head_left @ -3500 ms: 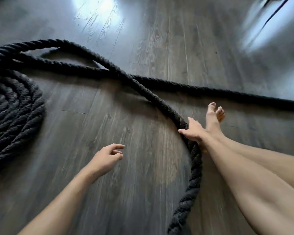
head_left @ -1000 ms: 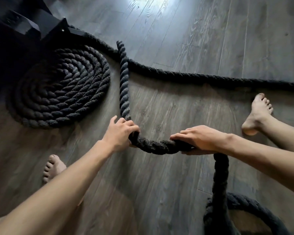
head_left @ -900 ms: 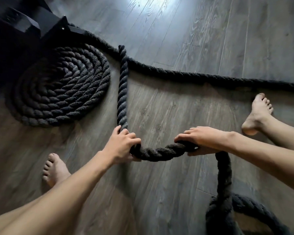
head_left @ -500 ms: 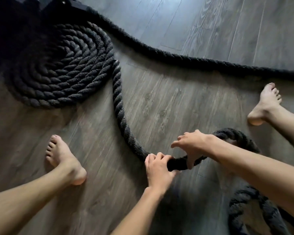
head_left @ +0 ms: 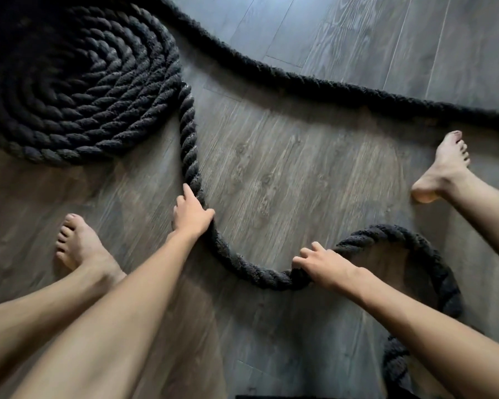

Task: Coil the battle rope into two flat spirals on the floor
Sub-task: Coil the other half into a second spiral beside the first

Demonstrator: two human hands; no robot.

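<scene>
Both hands grip the black battle rope (head_left: pixel 189 145) down on a grey plank floor (head_left: pixel 285 174). The right hand (head_left: pixel 323 264) curls over a loose loop at lower right, and the left hand (head_left: pixel 192 214) clasps the strand leading up to the flat spiral (head_left: pixel 78 82) at upper left. Bare boards lie open between the left foot (head_left: pixel 81 249) and the right foot (head_left: pixel 444 168); another strand crosses the far side.

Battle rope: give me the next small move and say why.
Probably push the loose strand left with the left hand until it hugs the lower rim of the spiral. The strand leaves the spiral at its right edge, then swings away across bare floor, while the right hand grips the same strand farther along.
</scene>
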